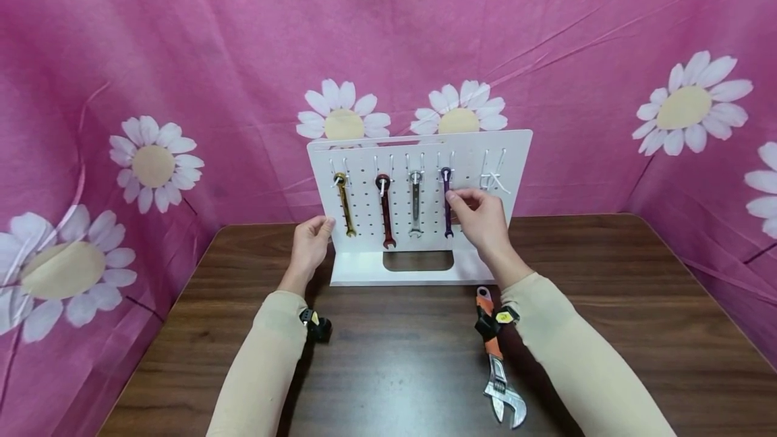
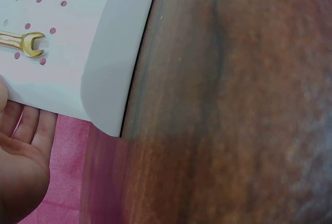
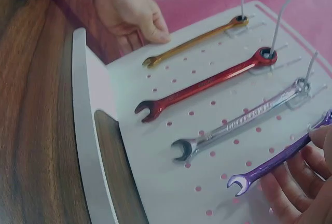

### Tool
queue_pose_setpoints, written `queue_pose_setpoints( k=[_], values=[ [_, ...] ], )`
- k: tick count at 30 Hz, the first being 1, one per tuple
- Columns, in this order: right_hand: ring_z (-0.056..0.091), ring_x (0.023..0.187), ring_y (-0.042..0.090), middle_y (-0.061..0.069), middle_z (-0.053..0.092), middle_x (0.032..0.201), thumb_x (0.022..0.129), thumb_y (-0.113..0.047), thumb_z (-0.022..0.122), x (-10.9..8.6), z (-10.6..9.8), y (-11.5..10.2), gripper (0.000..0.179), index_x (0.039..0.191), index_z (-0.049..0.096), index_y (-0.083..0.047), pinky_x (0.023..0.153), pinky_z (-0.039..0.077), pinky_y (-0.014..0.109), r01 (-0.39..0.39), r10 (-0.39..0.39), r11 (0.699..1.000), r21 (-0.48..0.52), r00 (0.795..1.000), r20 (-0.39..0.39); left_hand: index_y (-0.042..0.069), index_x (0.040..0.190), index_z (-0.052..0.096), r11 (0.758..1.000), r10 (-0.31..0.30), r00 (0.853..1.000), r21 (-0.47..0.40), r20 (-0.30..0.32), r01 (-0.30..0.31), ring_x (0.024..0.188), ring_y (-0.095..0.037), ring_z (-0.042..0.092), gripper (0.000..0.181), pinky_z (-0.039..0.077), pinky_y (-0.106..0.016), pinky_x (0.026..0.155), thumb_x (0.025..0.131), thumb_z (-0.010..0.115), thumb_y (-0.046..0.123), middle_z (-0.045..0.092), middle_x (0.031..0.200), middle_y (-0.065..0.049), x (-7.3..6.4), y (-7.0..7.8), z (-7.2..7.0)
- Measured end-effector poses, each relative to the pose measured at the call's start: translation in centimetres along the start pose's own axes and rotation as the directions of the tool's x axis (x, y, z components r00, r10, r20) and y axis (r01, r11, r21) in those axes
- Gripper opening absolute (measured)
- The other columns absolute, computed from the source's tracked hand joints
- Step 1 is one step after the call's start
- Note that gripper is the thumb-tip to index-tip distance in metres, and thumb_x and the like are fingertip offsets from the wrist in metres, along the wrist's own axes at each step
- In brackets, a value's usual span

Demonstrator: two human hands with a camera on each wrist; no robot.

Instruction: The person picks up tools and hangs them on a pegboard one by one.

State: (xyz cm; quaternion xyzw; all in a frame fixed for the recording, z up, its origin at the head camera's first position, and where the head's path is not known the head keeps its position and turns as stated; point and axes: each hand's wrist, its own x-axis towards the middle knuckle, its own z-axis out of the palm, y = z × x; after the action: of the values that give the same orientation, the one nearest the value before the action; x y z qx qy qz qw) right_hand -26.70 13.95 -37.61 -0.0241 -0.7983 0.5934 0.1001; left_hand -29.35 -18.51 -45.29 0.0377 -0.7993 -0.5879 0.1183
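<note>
A white pegboard stand (image 1: 425,147) stands upright on the table. Wrenches in gold (image 1: 345,208), red (image 1: 386,211), silver (image 1: 415,204) and purple (image 1: 448,184) hang on its hooks, ring ends up. My right hand (image 1: 482,224) pinches the shaft of the purple wrench (image 3: 282,156) between thumb and fingers; its ring end is at the hook. At the board's left edge, my left hand (image 1: 311,245) grips the panel, thumb in front and fingers (image 2: 44,130) behind it. The gold wrench (image 2: 31,44) is nearest to that hand.
An adjustable wrench (image 1: 498,376) with an orange handle lies on the wooden table (image 1: 388,356), beneath my right wrist. Bare white hooks (image 1: 494,181) stick out at the board's right side. A pink flowered cloth (image 1: 388,32) hangs behind the table.
</note>
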Motion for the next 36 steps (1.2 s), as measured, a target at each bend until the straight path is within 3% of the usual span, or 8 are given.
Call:
queue_pose_setpoints(
  k=[6, 10, 18, 28, 36],
  values=[
    [0.072, 0.082, 0.003, 0.025, 0.078, 0.119, 0.109, -0.022, 0.065, 0.5, -0.6, 1.1, 0.032, 0.124, 0.075, 0.005, 0.081, 0.063, 0.020, -0.022, 0.022, 1.000, -0.001, 1.000, -0.007, -0.006, 0.118, 0.077, 1.000, 0.002, 1.000, -0.008, 0.014, -0.002, 0.098, -0.013, 0.069, 0.026, 0.062, -0.032, 0.094, 0.110, 0.064, 0.016, 0.078, 0.114, -0.022, 0.4, 0.2, 0.2],
    [0.070, 0.080, -0.002, 0.021, 0.080, 0.114, 0.109, -0.018, 0.065, -0.2, -1.3, 2.4, 0.028, 0.120, 0.076, 0.005, 0.078, 0.060, 0.014, -0.005, 0.005, 1.000, -0.027, 1.000, -0.006, -0.006, 0.117, 0.077, 1.000, -0.002, 1.000, -0.011, 0.013, 0.002, 0.094, -0.008, 0.067, 0.026, 0.062, -0.032, 0.093, 0.110, 0.064, 0.016, 0.078, 0.111, -0.020, 0.5, 0.2, 0.3],
    [0.072, 0.078, 0.001, 0.017, 0.079, 0.106, 0.110, -0.016, 0.063, -3.4, -3.8, 3.8, 0.030, 0.126, 0.071, 0.008, 0.078, 0.062, 0.021, -0.016, 0.021, 0.998, -0.062, 0.997, 0.077, -0.006, 0.119, 0.077, 1.000, 0.002, 1.000, -0.014, 0.006, -0.002, 0.094, -0.009, 0.067, 0.027, 0.059, -0.021, 0.085, 0.111, 0.064, 0.016, 0.077, 0.116, -0.024, 0.8, 0.2, 0.3],
    [0.078, 0.082, 0.022, 0.020, 0.080, 0.102, 0.109, -0.019, 0.065, -7.6, -6.4, 5.3, 0.030, 0.124, 0.071, 0.007, 0.076, 0.065, 0.029, 0.018, 0.028, 0.975, -0.222, 0.979, 0.201, -0.007, 0.117, 0.077, 1.000, 0.002, 1.000, -0.017, -0.017, -0.002, 0.087, -0.006, 0.065, 0.026, 0.057, -0.016, 0.078, 0.110, 0.065, 0.015, 0.079, 0.108, -0.021, 0.5, -0.1, 0.1],
    [0.074, 0.077, 0.015, 0.015, 0.079, 0.094, 0.108, -0.012, 0.067, -10.0, -7.8, 6.5, 0.025, 0.121, 0.071, 0.008, 0.071, 0.064, 0.029, 0.003, 0.058, 0.969, -0.246, 0.969, 0.242, -0.008, 0.116, 0.077, 0.999, 0.006, 1.000, -0.034, -0.017, -0.006, 0.085, -0.009, 0.066, 0.026, 0.056, -0.016, 0.075, 0.109, 0.066, 0.014, 0.079, 0.101, -0.017, 0.4, -0.4, 0.1]
  ],
)
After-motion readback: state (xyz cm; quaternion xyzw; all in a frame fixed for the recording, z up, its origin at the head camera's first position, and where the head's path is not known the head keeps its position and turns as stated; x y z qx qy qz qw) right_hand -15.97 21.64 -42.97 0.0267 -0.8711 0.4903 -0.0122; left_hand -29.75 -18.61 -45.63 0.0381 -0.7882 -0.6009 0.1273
